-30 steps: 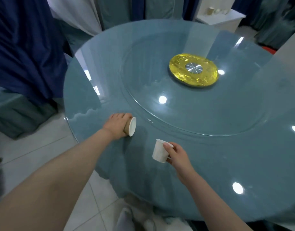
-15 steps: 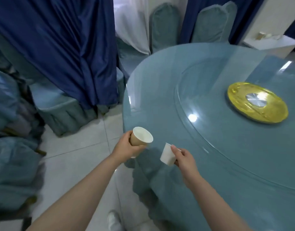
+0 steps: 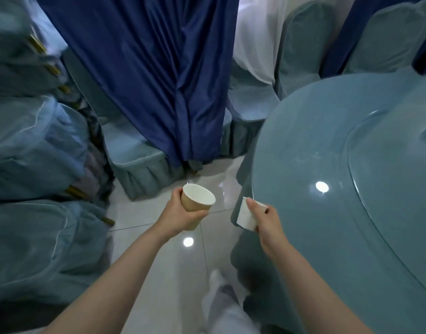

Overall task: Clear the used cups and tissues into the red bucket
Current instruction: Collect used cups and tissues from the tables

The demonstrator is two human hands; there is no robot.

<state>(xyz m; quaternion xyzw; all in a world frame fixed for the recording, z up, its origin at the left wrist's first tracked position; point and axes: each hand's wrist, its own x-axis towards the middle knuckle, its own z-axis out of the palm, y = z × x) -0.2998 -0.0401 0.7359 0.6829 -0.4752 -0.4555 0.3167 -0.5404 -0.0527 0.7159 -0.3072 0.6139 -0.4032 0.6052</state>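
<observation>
Grip: left hand (image 3: pixel 180 212) wrapped round brown cup (image 3: pixel 197 201), fingers curled about its wall; right hand (image 3: pixel 265 219) pinching white cup (image 3: pixel 247 216) at the rim between thumb and fingers.
Brown cup: tilted, mouth facing up and far, white inside showing, apparently empty; held over the floor (image 3: pixel 173 273), left of the table (image 3: pixel 339 213).
White cup: tipped on its side, held just at the table's near-left edge, over the hanging cloth.
Change: a second back both cups low at the tabletop, brown one lying on its side under the left hand; now both lifted clear and carried off the table's edge.
View: swung left, yellow disc at the table's centre gone from sight, curtain (image 3: pixel 154 75) and covered chairs (image 3: pixel 38 150) now filling the far and left side.
Meaning: pickup done for these two cups; carrying stage under way, turned away from the table.
Bucket: not in sight; place cannot be told.
Tissues: none visible.
Next: likely a walk or turn toward the bucket, then a drop of both cups.
Risk: light pinch on white cup, could slip if swung.
Near: trouser leg and shoe (image 3: pixel 219 300) below, between the forearms.
</observation>
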